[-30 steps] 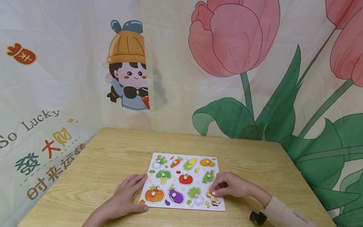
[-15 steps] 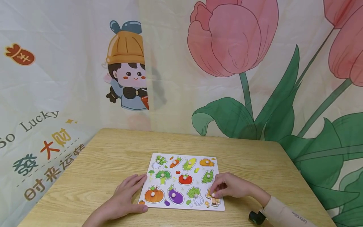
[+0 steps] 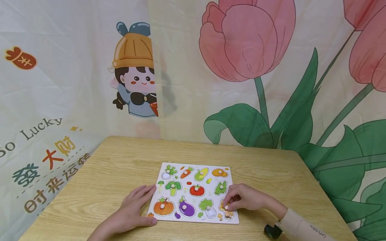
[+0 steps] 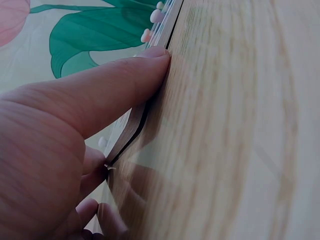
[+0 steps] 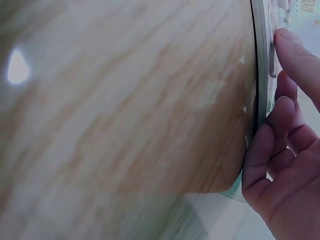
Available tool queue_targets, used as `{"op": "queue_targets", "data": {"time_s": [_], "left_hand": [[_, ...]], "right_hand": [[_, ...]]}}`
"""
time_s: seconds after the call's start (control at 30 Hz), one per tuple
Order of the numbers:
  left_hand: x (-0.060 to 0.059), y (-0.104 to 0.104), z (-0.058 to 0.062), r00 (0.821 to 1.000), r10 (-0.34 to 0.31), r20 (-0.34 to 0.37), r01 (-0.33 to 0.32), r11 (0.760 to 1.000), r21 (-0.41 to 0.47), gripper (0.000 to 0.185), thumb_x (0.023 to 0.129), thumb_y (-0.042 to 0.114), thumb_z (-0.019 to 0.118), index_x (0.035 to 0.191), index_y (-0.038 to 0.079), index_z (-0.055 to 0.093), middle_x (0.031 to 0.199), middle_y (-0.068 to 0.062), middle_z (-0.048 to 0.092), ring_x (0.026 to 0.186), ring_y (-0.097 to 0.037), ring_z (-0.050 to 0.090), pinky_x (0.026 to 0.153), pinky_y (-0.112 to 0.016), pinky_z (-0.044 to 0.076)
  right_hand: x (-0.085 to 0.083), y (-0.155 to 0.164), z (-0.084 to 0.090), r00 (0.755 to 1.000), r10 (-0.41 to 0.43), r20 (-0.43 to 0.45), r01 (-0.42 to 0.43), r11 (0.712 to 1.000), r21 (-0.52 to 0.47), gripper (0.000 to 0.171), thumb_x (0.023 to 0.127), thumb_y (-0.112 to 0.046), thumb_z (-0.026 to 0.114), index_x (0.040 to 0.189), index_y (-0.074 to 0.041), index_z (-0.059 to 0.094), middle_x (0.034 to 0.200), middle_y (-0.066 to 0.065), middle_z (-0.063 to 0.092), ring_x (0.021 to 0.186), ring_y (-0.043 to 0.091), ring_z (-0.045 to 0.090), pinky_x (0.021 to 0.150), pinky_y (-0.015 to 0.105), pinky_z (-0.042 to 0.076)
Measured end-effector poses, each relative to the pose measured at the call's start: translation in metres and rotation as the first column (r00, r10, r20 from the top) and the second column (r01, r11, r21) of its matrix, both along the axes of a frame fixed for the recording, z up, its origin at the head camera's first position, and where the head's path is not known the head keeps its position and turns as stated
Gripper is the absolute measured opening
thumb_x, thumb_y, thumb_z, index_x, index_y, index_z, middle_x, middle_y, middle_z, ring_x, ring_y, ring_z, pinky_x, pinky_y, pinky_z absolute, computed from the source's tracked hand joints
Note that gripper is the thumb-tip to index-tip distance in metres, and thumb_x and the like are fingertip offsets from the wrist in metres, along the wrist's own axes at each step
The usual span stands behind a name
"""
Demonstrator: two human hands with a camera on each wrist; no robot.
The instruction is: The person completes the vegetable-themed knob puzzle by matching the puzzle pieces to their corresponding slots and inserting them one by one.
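Fingers [image 3: 230, 201]: ours on the right hand [image 3: 245, 198] curl round the small white knob of the mushroom piece [image 3: 227, 211], pinching it at the near right corner of the vegetable peg puzzle [image 3: 193, 192]. In the right wrist view the fingertips [image 5: 295, 50] lie against the board's edge and face, bent rather than straight.

Left hand [image 3: 132, 211]: we lay it flat on the wooden table [image 3: 271, 174], fingers straight, their tips at the board's left edge and the thumb [image 4: 115, 85] pressed along that edge; it steadies the board and grips nothing.

Board contents, in their recesses: radish [image 3: 167, 172], carrot [image 3: 186, 172], corn [image 3: 201, 174] and a yellow-orange piece [image 3: 219, 172] in the far row; broccoli [image 3: 173, 187], tomato [image 3: 197, 190] and a green leafy piece [image 3: 221, 188] in the middle; pumpkin [image 3: 164, 207], aubergine [image 3: 187, 208] and cabbage [image 3: 207, 205] in the near row.

Step in hand, as we judge it: seating the mushroom piece in its recess. It sits over its outline, but whether it lies flush we cannot tell.

Next move calls for, in our estimate: a slight turn at the knob to match the outline, a light press down, and the left hand kept firm so that the board does not slide.

Also present: a black object [image 3: 272, 231] by the right cuff, and printed cloth backdrops [image 3: 247, 50] with tulips and a cartoon figure.
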State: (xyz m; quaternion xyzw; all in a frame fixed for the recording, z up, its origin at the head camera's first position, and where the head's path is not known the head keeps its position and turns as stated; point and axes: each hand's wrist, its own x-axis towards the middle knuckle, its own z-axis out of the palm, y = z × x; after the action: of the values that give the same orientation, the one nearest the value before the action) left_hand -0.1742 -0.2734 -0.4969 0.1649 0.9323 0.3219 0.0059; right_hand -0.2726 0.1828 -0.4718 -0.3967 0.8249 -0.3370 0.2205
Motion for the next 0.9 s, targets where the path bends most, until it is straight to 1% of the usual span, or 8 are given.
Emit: {"op": "queue_targets", "data": {"time_s": [0.2, 0.4, 0.63, 0.9], "left_hand": [[-0.0003, -0.0001, 0.0020, 0.999, 0.011, 0.042, -0.010, 1.000, -0.019, 0.114, 0.077, 0.067, 0.086, 0.165, 0.011, 0.039, 0.169, -0.018, 0.037, 0.156, -0.047, 0.019, 0.115, -0.081, 0.017], [0.0002, 0.0006, 0.0031, 0.999, 0.009, 0.046, -0.009, 1.000, -0.014, 0.114, 0.077, 0.066, 0.086, 0.165, 0.011, 0.039, 0.169, -0.017, 0.037, 0.157, -0.047, 0.018, 0.116, -0.080, 0.016], [-0.0005, -0.0004, 0.0014, 1.000, 0.004, 0.023, -0.004, 1.000, -0.020, 0.114, 0.078, 0.066, 0.086, 0.165, 0.010, 0.039, 0.168, -0.016, 0.038, 0.156, -0.047, 0.019, 0.115, -0.080, 0.017], [-0.0002, -0.0005, 0.0034, 0.999, 0.008, 0.051, -0.008, 1.000, -0.011, 0.114, 0.077, 0.066, 0.086, 0.166, 0.012, 0.038, 0.169, -0.017, 0.036, 0.157, -0.047, 0.017, 0.115, -0.081, 0.016]], "right_hand": [[-0.0002, -0.0001, -0.0011, 1.000, -0.008, 0.012, 0.008, 1.000, -0.003, 0.009, 0.097, -0.024, 0.079, 0.105, -0.025, 0.083, 0.092, -0.011, 0.064, 0.084, 0.002, 0.054, 0.074, 0.018, 0.044], [-0.0010, -0.0001, -0.0029, 1.000, -0.011, -0.004, 0.011, 1.000, 0.008, 0.008, 0.097, -0.025, 0.079, 0.104, -0.026, 0.083, 0.091, -0.011, 0.063, 0.084, 0.002, 0.053, 0.074, 0.018, 0.043], [-0.0011, -0.0004, -0.0013, 1.000, -0.016, -0.008, 0.016, 1.000, 0.017, 0.008, 0.097, -0.025, 0.079, 0.104, -0.026, 0.083, 0.091, -0.012, 0.062, 0.084, 0.002, 0.052, 0.073, 0.018, 0.042], [-0.0005, -0.0002, -0.0020, 1.000, -0.017, 0.005, 0.017, 1.000, 0.010, 0.009, 0.097, -0.025, 0.079, 0.105, -0.026, 0.083, 0.091, -0.011, 0.063, 0.084, 0.002, 0.053, 0.073, 0.018, 0.042]]}}
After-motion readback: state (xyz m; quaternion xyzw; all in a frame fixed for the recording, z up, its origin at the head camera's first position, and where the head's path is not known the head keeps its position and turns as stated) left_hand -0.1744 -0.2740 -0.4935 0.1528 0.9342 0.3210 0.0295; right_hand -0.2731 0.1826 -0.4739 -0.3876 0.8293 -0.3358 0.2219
